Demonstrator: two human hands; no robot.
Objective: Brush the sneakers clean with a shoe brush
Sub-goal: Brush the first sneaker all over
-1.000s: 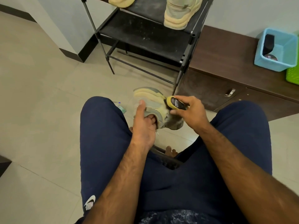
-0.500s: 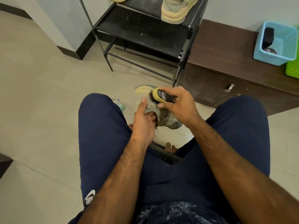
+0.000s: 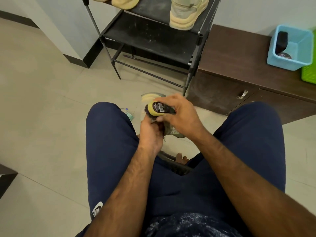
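A pale yellow-green sneaker [image 3: 171, 130] is held between my knees, mostly hidden by both hands. My left hand [image 3: 150, 134] grips it from the near side, fingers tucked into its opening. My right hand [image 3: 181, 117] is closed on a yellow shoe brush [image 3: 158, 108] with a black barcode label on top; its dark bristles press on the sneaker's upper left part. Another sneaker [image 3: 186, 12] of the same colour stands on the black shoe rack [image 3: 153, 40], and a third sneaker [image 3: 123, 2] shows at the top edge.
A dark brown low cabinet [image 3: 239, 65] stands right of the rack, carrying a blue plastic basket [image 3: 290, 48] and a green basket [image 3: 309, 71]. A small teal item [image 3: 130, 115] lies on the tiled floor beside my left knee. My bare toes [image 3: 182, 158] show below the sneaker.
My right hand has slid the brush leftward and toward me over the sneaker, so it now covers most of the shoe. My left hand has kept its grip.
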